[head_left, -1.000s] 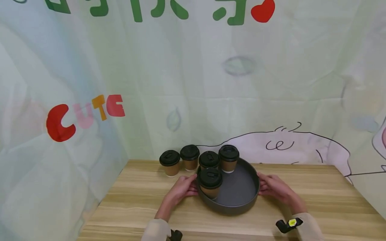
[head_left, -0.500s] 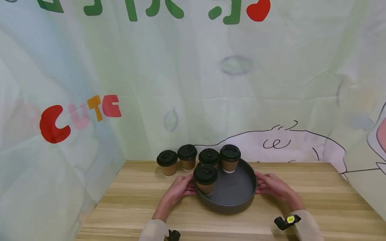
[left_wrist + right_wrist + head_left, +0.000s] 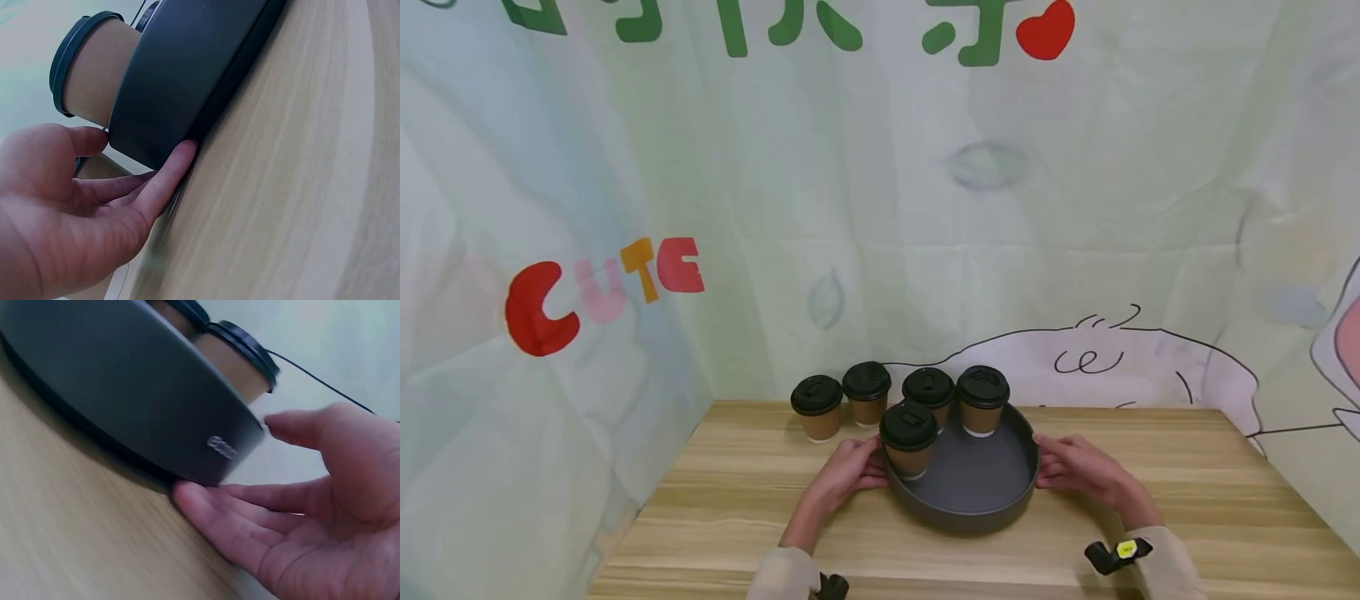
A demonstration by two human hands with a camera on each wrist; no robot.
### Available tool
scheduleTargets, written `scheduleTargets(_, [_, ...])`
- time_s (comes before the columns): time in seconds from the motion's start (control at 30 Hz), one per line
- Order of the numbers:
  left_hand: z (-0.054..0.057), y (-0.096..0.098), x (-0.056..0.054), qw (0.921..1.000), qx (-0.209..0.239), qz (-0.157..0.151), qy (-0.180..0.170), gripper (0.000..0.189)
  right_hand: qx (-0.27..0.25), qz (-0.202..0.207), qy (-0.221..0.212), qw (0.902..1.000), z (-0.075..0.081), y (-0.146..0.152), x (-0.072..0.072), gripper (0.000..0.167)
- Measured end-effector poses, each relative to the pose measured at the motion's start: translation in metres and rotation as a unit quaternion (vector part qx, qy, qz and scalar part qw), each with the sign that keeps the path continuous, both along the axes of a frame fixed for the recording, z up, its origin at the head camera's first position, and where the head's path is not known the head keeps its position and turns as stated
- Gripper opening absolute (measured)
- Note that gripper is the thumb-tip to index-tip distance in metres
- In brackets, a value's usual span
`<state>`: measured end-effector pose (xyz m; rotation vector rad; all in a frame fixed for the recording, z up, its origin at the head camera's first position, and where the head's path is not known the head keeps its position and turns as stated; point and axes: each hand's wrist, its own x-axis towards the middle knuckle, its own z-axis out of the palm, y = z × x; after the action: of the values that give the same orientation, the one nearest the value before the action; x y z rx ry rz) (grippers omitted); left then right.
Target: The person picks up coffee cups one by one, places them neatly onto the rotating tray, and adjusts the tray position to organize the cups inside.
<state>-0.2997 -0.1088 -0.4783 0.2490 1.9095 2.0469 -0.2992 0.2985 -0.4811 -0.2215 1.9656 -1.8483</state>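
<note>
A round dark grey pan (image 3: 977, 517) with a low wall is held between my two hands, low over the wooden table; whether its base touches the wood I cannot tell. My left hand (image 3: 848, 471) grips its left side, thumb at the rim and fingertips at the bottom edge. On the opposite side my right hand (image 3: 1082, 471) holds it likewise. Inside stand three lidded brown paper cups: a front-left cup (image 3: 908, 454), a back-left cup (image 3: 928, 396) partly hidden behind it, and a back-right cup (image 3: 982, 408). The pan's wall hides some cup bottoms in both wrist views.
Left of the pan, a lidded cup (image 3: 817, 412) and another cup (image 3: 867, 396) stand upright on the wooden table (image 3: 730, 500). A printed cloth (image 3: 880, 208) hangs close behind the table's back edge and along the left side.
Inside the pan the cups have shifted clockwise: the back two moved right, the front-left one moved farther back. Both hands keep their hold at the sides. The head view shifted slightly.
</note>
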Motion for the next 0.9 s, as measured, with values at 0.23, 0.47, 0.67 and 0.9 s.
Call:
scheduleTargets(0.23, [0.0019,-0.0014,0.0009,1.0,-0.002,-0.003,0.003,0.042,0.013,-0.026,0.029,0.9991,-0.0012,-0.0057,-0.004,0.063])
scheduleTargets(0.47, [0.0025,-0.0025,0.0034,0.9999,-0.012,0.003,-0.001,0.043,-0.005,-0.006,0.019,0.9998,-0.0042,-0.0025,-0.0025,0.056])
scheduleTargets(0.67, [0.002,-0.0027,0.0033,0.9999,-0.013,0.003,0.004,0.044,-0.002,-0.019,0.035,0.9992,-0.0054,-0.0066,-0.0047,0.057])
scheduleTargets(0.9, [0.0025,-0.002,0.0047,1.0,-0.009,0.002,0.003,0.043,-0.007,-0.006,0.014,0.9999,-0.0004,-0.0041,0.0007,0.059])
